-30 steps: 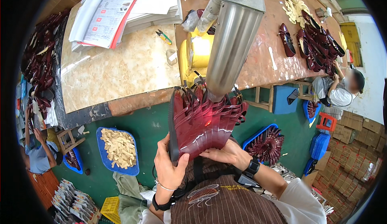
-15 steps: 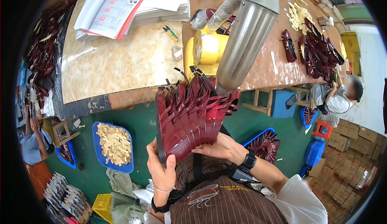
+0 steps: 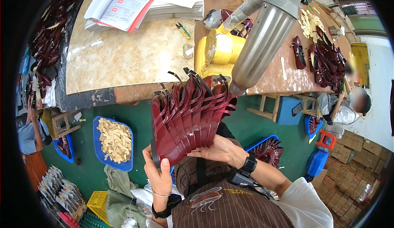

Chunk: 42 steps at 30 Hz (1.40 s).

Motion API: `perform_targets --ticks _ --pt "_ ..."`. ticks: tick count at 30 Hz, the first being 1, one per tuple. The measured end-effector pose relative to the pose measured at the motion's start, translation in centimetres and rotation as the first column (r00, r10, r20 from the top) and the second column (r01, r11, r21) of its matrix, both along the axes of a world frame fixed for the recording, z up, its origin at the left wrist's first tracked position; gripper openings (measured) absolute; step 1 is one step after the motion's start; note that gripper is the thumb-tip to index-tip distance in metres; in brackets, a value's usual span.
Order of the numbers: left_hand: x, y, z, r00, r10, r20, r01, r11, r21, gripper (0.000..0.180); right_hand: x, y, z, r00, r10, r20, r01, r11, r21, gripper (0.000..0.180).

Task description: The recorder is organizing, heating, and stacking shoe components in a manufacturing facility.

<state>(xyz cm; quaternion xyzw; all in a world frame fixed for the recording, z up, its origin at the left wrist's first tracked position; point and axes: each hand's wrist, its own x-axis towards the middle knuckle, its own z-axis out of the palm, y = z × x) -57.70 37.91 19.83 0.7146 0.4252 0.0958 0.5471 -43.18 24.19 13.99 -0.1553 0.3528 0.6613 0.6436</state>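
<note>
A row of several glossy burgundy strapped shoes [image 3: 188,125], pressed side by side, is held between my two hands. My left hand [image 3: 158,172] grips the left end, its thumb on the front of the stack. My right hand [image 3: 221,152] supports the lower right side, fingers partly hidden beneath the shoes. Black-tipped straps stick up from the top of the row. Just beyond the stack's upper right is the mouth of a slanted metal nozzle [image 3: 262,49] beside a yellow machine [image 3: 219,49].
On the workbench [image 3: 131,59] lie papers [image 3: 127,2] and yellow-green thread snips [image 3: 183,30]. More burgundy shoes [image 3: 326,64] pile up at the right, near a seated person [image 3: 347,107]. Blue baskets stand on the floor; one holds beige pieces [image 3: 114,139], another burgundy shoes [image 3: 266,152].
Both hands have shifted the row of shoes slightly left, away from the nozzle. The stack tilts a little more. The whole view has also shifted slightly.
</note>
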Motion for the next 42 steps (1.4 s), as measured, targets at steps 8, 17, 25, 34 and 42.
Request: perform_targets --ticks 8,17,25,34,42 --pt "3.7 0.1 -0.7 0.967 -0.253 0.0 0.252 0.963 -0.093 0.055 0.0 -3.3 0.2 0.98 -0.189 0.055 0.192 0.98 -0.054 0.034" --pt "9.5 -1.8 -2.8 0.848 -0.526 0.063 0.53 0.841 -0.112 0.055 0.3 -8.4 -0.6 0.887 -0.432 0.164 0.448 0.891 -0.07 0.037" --pt "11.6 -3.0 -3.1 0.797 -0.603 0.034 0.602 0.787 -0.133 0.054 0.3 -9.8 -0.7 0.836 -0.523 0.165 0.54 0.837 -0.086 0.036" --pt "8.1 -1.7 -2.3 0.829 -0.559 0.001 0.551 0.816 -0.177 0.057 -0.5 -9.0 -1.0 0.881 -0.461 0.106 0.472 0.871 -0.136 0.033" --pt "3.7 2.4 -4.2 0.901 -0.367 0.231 0.434 0.759 -0.485 0.055 -0.5 -7.1 -1.5 0.97 -0.229 0.084 0.237 0.966 -0.106 0.031"
